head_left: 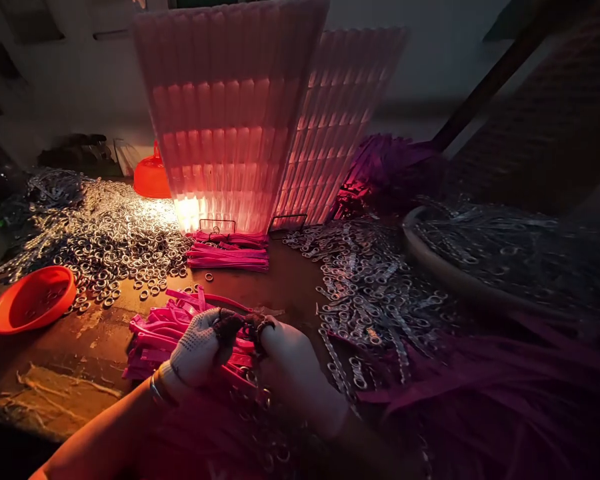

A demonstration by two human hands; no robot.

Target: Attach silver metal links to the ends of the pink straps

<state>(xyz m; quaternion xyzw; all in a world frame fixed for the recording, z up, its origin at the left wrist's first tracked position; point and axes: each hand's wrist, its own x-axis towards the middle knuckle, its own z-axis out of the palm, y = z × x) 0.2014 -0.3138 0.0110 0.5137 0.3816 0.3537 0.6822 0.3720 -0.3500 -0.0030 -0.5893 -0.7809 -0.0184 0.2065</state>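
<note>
My left hand [200, 343], in a pale dotted glove with dark fingertips, is closed in a pinch at the front middle of the table. A pink strap [237, 379] runs out beneath its fingers. My right hand [293, 373], gloved too, meets it fingertip to fingertip. Its fingers are closed around a small dark piece [266, 325], perhaps a metal ring, too shadowed to name. Behind and left of my hands lies a bundle of pink straps [153, 333]. Metal chain pieces [267, 453] hang or lie below my hands in shadow.
Loose metal rings [100, 257] form a heap at left, beside an orange bowl [10, 307]. An orange lamp [153, 177] glows behind ribbed translucent panels [225, 113]. More straps [227, 257] lie before them. Metal clips [375, 287] spread rightward towards a large basin [445, 267].
</note>
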